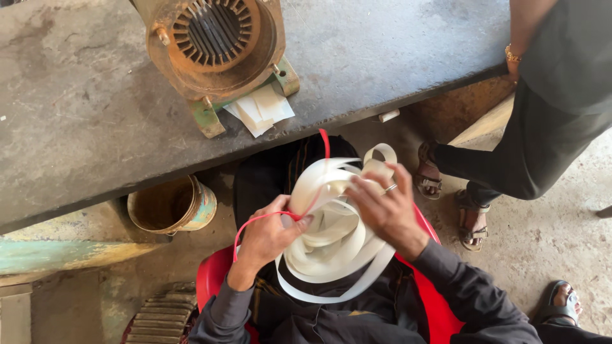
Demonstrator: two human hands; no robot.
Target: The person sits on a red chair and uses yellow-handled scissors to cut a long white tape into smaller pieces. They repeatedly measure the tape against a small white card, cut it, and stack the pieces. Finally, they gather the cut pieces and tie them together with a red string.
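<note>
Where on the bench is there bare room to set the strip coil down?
The bench is bare left of the motor housing, and right of it up to the bystander's hand. Crowded: the housing's front, where paper slips lie.

Daylight, bright and even on my feed. Sun seems to enter from the right: concrete floor (548, 229) at right of the frame is pale and washed. Workbench top (83, 95) across the upper frame reads flat grey, mild sheen only. Deep shade beneath it, centre-left. White strip coil (331, 236) at centre is near overexposed. Focus sharp centrally; slight wide-angle stretch toward the corners.
</note>
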